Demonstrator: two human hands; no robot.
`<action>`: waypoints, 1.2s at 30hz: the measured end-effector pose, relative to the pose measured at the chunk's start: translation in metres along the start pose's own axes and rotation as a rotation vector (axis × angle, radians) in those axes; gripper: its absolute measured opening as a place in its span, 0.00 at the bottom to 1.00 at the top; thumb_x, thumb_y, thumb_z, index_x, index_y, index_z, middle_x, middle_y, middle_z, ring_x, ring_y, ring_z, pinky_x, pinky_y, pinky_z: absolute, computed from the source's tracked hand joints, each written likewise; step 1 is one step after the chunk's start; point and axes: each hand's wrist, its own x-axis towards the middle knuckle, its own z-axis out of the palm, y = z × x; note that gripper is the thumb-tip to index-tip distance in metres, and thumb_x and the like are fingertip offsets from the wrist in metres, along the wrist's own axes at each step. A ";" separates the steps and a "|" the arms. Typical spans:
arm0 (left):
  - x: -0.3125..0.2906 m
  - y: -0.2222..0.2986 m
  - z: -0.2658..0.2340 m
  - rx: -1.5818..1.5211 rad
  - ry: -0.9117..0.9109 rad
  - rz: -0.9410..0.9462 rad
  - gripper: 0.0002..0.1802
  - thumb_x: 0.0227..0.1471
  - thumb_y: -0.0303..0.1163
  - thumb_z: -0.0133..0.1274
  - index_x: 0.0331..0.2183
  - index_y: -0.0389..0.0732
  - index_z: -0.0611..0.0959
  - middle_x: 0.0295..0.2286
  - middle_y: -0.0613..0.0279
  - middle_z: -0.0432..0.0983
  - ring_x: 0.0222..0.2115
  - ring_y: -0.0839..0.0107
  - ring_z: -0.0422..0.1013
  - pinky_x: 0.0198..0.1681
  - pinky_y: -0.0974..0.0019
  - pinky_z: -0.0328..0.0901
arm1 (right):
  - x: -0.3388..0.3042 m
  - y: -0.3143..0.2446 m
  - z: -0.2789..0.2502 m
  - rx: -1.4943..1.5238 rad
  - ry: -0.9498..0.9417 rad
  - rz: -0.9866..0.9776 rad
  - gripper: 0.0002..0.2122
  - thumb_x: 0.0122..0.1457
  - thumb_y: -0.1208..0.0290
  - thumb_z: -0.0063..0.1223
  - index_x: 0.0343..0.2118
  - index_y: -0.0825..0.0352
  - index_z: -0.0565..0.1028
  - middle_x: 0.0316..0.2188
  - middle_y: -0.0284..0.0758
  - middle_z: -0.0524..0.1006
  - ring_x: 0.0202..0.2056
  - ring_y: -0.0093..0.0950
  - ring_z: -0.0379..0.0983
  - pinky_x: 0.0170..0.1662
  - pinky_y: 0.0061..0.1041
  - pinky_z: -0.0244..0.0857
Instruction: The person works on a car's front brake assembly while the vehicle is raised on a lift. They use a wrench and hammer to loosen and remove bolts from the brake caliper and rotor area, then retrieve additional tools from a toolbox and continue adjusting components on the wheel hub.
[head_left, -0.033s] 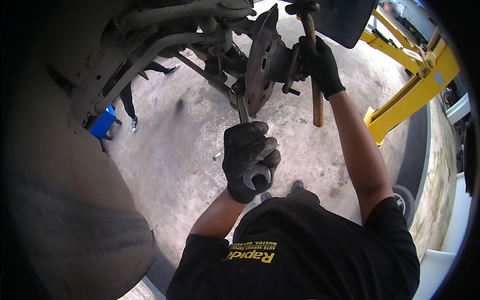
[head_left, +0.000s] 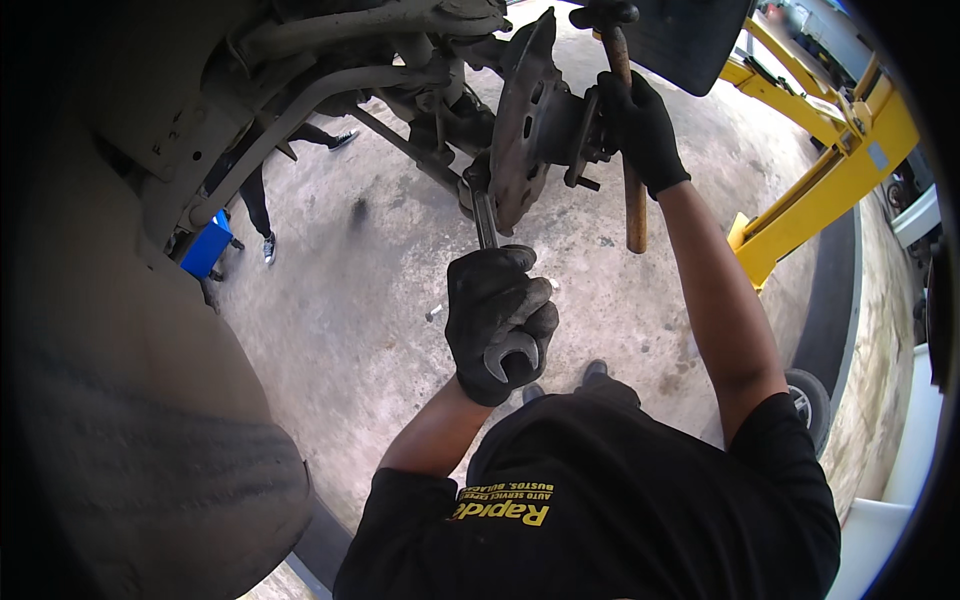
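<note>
My left hand (head_left: 502, 325), in a black glove, is closed around a steel wrench (head_left: 485, 218). Its open-jawed end sticks out below my fist; the far end meets a joint (head_left: 473, 182) at the lower edge of a rusty brake backing plate (head_left: 523, 125). Beside the wheel hub (head_left: 567, 128), my black-gloved right hand (head_left: 648, 135) is wrapped round the wooden handle of a hammer (head_left: 634, 215). The hammer stands nearly upright, head at the top. Some right fingers are hidden behind the handle and hub, so I cannot tell whether they also grip the hub.
Suspension arms and bars (head_left: 330, 95) of a raised vehicle fill the upper left. A yellow lift post (head_left: 830, 185) stands at right, a wheel (head_left: 806, 405) below it. Behind the bars are another person's legs (head_left: 255, 200) and a blue cart (head_left: 207, 247). A small metal piece (head_left: 434, 313) lies on the floor.
</note>
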 end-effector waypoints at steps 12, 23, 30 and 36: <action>0.015 -0.005 -0.004 -0.011 -0.128 0.083 0.23 0.62 0.50 0.54 0.37 0.35 0.79 0.33 0.52 0.74 0.40 0.54 0.73 0.36 0.53 0.75 | 0.006 0.000 0.000 0.001 0.014 -0.015 0.16 0.68 0.55 0.51 0.39 0.66 0.76 0.24 0.30 0.77 0.21 0.18 0.73 0.25 0.22 0.67; 0.066 -0.043 -0.062 -0.708 0.439 -0.386 0.14 0.64 0.38 0.49 0.48 0.43 0.76 0.28 0.64 0.68 0.31 0.69 0.67 0.29 0.68 0.64 | 0.005 0.000 0.001 -0.040 0.032 -0.025 0.17 0.68 0.54 0.49 0.39 0.66 0.77 0.24 0.29 0.77 0.22 0.18 0.73 0.27 0.22 0.68; 0.088 -0.135 -0.097 -1.298 0.328 -0.730 0.13 0.63 0.36 0.48 0.45 0.43 0.80 0.25 0.70 0.65 0.26 0.75 0.62 0.23 0.72 0.55 | 0.004 -0.003 0.002 -0.083 0.041 -0.033 0.17 0.69 0.54 0.47 0.38 0.66 0.77 0.24 0.30 0.78 0.21 0.19 0.74 0.27 0.23 0.69; 0.114 -0.165 -0.088 -1.437 0.280 -0.826 0.14 0.62 0.36 0.47 0.43 0.39 0.81 0.21 0.74 0.61 0.20 0.80 0.58 0.19 0.75 0.51 | 0.004 -0.002 0.000 -0.044 0.008 -0.006 0.17 0.69 0.55 0.48 0.39 0.66 0.77 0.25 0.30 0.78 0.22 0.19 0.74 0.27 0.23 0.69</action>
